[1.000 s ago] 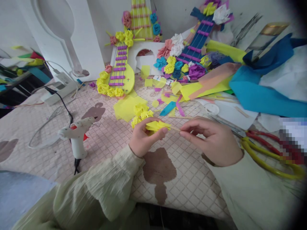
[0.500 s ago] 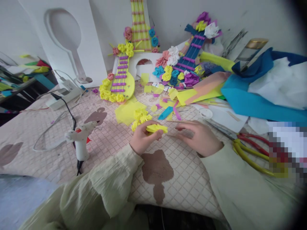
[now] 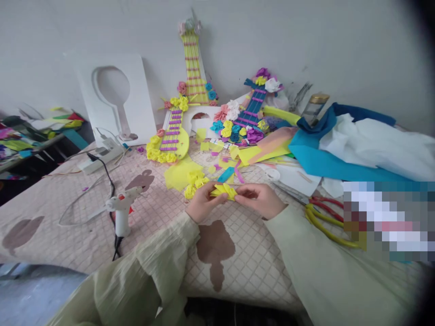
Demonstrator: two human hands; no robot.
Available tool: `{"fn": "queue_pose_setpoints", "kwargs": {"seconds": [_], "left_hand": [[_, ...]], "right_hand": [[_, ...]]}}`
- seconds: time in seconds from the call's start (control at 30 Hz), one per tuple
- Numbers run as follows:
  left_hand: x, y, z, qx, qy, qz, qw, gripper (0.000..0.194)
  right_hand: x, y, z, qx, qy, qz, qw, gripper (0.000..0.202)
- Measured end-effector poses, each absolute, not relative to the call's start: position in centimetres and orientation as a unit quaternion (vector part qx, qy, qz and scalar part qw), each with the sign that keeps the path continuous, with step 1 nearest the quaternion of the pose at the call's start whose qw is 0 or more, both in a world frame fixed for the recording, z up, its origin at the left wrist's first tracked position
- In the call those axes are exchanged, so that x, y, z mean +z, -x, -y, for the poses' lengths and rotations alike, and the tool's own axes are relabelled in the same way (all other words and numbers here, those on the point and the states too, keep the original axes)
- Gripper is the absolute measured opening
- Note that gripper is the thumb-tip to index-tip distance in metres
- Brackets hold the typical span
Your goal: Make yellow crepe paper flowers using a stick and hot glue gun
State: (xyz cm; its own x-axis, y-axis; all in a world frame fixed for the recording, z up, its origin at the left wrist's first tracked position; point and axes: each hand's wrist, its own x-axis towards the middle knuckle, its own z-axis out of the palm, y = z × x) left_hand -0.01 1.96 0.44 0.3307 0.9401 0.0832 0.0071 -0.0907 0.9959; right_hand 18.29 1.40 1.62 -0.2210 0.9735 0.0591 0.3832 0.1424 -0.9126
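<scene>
A folded piece of yellow crepe paper (image 3: 224, 190) is held between my two hands above the table. My left hand (image 3: 206, 199) is closed round its left side, thumb in front. At its right end the fingers of my right hand (image 3: 260, 198) are pinched together on the paper. A thin stick-like line shows just behind the fingertips; I cannot make out whether the right hand holds it. Several finished yellow paper flowers (image 3: 194, 183) lie just beyond my left hand, by flat yellow paper sheets (image 3: 176, 174).
A white glue gun (image 3: 123, 213) with its cord stands at left. Paper-flowered model instruments, one yellow (image 3: 181, 145) and one blue (image 3: 253, 108), lean at the back near a white cut-out board (image 3: 139, 99). Yellow- and red-handled scissors (image 3: 316, 219) and blue paper (image 3: 306, 149) lie at right.
My right hand has moved left, from apart to touching the yellow paper, and its fingers have come together. The left hand keeps its hold. The camera view has shifted, showing more wall.
</scene>
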Motion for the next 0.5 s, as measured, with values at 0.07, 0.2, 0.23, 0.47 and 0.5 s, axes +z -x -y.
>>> {"fn": "queue_pose_setpoints", "kwargs": {"seconds": [0.07, 0.2, 0.23, 0.47, 0.5], "left_hand": [[1.2, -0.1, -2.2, 0.407, -0.615, -0.38, 0.558, 0.03], [2.6, -0.5, -2.8, 0.333, -0.654, -0.366, 0.573, 0.029], [2.8, -0.7, -3.0, 0.326, -0.655, -0.367, 0.574, 0.029], [2.3, -2.0, -3.9, 0.374, -0.573, -0.388, 0.617, 0.031], [2.0, -2.1, -4.0, 0.38, -0.557, -0.388, 0.628, 0.031]], "right_hand": [[1.8, -18.3, -1.4, 0.449, 0.498, 0.643, 0.371, 0.029], [2.0, -18.3, -1.5, 0.531, 0.468, 0.589, 0.39, 0.029], [2.0, -18.3, -1.5, 0.536, 0.468, 0.583, 0.393, 0.028], [1.7, -18.8, -2.2, 0.54, 0.51, 0.528, 0.413, 0.027], [1.6, -18.8, -2.3, 0.542, 0.515, 0.521, 0.412, 0.027]]}}
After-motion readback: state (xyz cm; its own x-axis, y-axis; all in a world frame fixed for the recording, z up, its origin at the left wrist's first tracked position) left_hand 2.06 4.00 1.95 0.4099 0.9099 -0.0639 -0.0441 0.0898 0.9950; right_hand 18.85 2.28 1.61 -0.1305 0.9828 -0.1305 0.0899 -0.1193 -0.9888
